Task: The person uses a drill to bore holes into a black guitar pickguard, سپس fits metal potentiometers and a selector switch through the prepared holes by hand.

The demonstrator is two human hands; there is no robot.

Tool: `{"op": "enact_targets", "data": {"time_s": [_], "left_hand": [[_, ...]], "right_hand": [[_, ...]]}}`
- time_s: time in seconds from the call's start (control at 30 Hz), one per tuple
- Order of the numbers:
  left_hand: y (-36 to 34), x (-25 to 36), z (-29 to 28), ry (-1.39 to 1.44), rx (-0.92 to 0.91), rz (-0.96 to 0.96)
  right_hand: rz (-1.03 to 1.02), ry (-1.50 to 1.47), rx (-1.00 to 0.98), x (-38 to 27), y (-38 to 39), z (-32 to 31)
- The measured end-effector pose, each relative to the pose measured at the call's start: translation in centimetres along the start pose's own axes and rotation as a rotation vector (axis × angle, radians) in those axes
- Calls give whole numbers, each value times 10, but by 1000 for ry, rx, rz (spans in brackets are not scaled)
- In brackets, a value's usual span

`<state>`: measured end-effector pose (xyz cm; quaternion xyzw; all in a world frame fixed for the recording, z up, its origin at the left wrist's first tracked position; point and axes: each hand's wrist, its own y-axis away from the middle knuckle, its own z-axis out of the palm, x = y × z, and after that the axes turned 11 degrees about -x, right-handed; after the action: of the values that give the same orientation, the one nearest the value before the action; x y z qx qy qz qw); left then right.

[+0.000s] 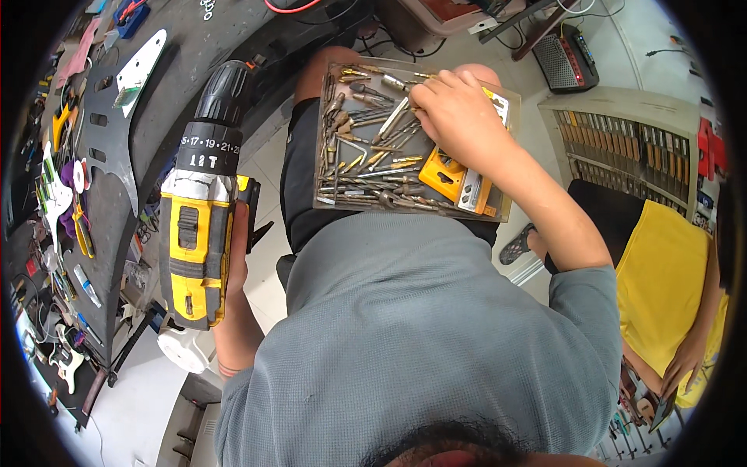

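Note:
My left hand [240, 257] is wrapped round a yellow and black cordless drill [194, 226], held upright at the left with its black chuck [222, 92] pointing away from me. Most of the fingers are hidden behind the drill's body. On my lap lies a shallow clear tray [320, 167] full of loose drill bits [358, 117] of several sizes. My right hand [461, 117] reaches over the tray's far right part with fingers curled together. Beside its fingertips are metal bits; whatever it pinches is hidden. Under the right wrist sits a yellow and white package [443, 177] in the tray.
A dark workbench [171, 70] at the left carries a white metal bracket [142, 68], orange-handled pliers [62, 123] and much clutter. A person in a yellow garment [661, 272] is close on the right. Behind them stands a rack [622, 148]; a black-and-red speaker-like box [566, 61] is on the floor.

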<state>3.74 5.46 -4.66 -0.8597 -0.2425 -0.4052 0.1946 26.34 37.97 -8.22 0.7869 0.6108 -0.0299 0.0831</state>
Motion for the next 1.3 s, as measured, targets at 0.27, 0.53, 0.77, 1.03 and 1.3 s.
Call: {"op": "enact_targets", "data": {"time_s": [0.27, 0.53, 0.77, 1.03, 1.3], "left_hand": [[2, -3, -3, 57, -29, -11], [7, 2, -9, -10, -15, -13], [17, -9, -18, -2, -88, 68], [15, 15, -5, 371, -116, -61], [-3, 56, 17, 104, -137, 140]], "right_hand": [[19, -83, -84, -50, 42, -1], [105, -168, -53, -65, 49, 10], [124, -454, 42, -46, 46, 2], [125, -1924, 286, -10, 38, -29], [-54, -2004, 466, -56, -9, -66]]}}
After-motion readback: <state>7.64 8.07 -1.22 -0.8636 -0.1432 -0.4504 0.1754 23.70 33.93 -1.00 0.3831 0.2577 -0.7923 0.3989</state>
